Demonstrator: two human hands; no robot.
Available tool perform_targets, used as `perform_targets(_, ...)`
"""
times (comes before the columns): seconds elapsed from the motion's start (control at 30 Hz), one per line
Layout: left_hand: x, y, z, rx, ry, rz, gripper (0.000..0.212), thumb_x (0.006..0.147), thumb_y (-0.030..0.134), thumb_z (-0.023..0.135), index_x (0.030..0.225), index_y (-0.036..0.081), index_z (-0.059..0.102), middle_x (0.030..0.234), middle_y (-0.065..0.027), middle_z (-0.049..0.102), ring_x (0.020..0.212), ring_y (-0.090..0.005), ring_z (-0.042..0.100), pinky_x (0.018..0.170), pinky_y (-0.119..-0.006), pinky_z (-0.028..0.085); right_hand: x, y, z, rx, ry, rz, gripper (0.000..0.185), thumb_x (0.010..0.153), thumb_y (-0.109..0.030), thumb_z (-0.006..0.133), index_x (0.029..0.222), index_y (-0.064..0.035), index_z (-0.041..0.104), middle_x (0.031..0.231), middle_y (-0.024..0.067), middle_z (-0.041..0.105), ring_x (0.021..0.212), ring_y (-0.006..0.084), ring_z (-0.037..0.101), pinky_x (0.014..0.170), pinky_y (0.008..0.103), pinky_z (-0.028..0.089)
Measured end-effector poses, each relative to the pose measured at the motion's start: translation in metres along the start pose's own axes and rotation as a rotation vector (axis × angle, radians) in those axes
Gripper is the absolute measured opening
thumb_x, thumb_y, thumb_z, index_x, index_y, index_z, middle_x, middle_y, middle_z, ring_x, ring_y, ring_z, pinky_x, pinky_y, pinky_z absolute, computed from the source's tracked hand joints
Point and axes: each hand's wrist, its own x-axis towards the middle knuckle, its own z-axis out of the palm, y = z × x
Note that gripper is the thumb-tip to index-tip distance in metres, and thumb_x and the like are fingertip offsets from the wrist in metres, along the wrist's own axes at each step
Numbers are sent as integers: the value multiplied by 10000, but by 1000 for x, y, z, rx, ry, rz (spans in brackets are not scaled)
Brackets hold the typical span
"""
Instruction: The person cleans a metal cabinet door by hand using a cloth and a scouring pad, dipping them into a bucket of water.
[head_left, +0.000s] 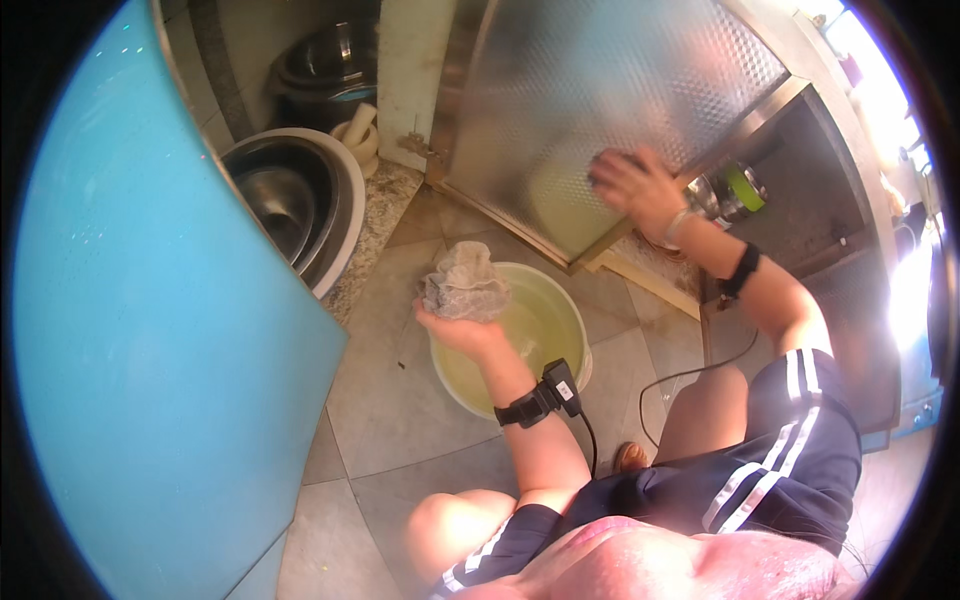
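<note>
A crumpled, wet-looking grey cloth (466, 286) rests in my left hand (461, 331), with the palm under it and the fingers mostly hidden. Both are over the left side of a round plastic basin (576, 319) of yellowish-green water on the floor. My right hand (641, 196) is up at the lower part of a textured metal cabinet door (570, 112), which stands swung out. That hand is blurred. A dark patch shows at its fingertips, and I cannot tell whether it is a held thing or a reflection.
Left, a large blue panel (150, 300) partly covers nested metal bowls (281, 210) in a white-rimmed basin (352, 202). A mortar with pestle (358, 135) stands behind. Metal containers (739, 187) sit inside the cabinet. A cable (675, 375) trails across the tiled floor (397, 420).
</note>
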Motion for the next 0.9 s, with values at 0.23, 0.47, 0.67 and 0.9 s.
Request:
perform_targets(0.23, 6, -3, -6, 54, 38, 66, 518, 922, 390, 349, 1256, 2, 423, 1238, -128, 490, 1122, -309, 505, 923, -442, 433, 9, 82, -106, -276, 645, 583, 414, 831, -105, 448, 1243, -127, 483, 1361, 76, 437, 1265, 259, 401, 1042, 457, 295)
perform_targets(0.47, -5, -16, 4, 11, 57, -43, 506, 923, 387, 348, 1233, -1, 439, 1224, -126, 499, 1105, -298, 516, 916, -432, 436, -4, -47, 58, 109, -5, -300, 388, 741, -205, 538, 1101, -59, 537, 1231, 105, 483, 1210, 301, 372, 977, 461, 312)
perform_targets(0.67, -7, -2, 9, 8, -44, 16, 527, 917, 426, 336, 1198, -2, 463, 1184, -122, 517, 1083, -288, 528, 906, -430, 437, 31, -140, 81, 711, -691, -223, 301, 769, -190, 577, 1061, -118, 564, 1113, 81, 559, 1162, 265, 466, 871, 393, 442)
perform_targets(0.9, -6, 5, 18, 5, -35, -22, 544, 911, 443, 370, 1207, -4, 462, 1189, -130, 514, 1105, -285, 515, 915, -423, 430, 32, -209, 45, 1290, -571, -24, 590, 802, -254, 595, 1349, -165, 391, 1335, 149, 443, 1200, 275, 457, 966, 379, 394)
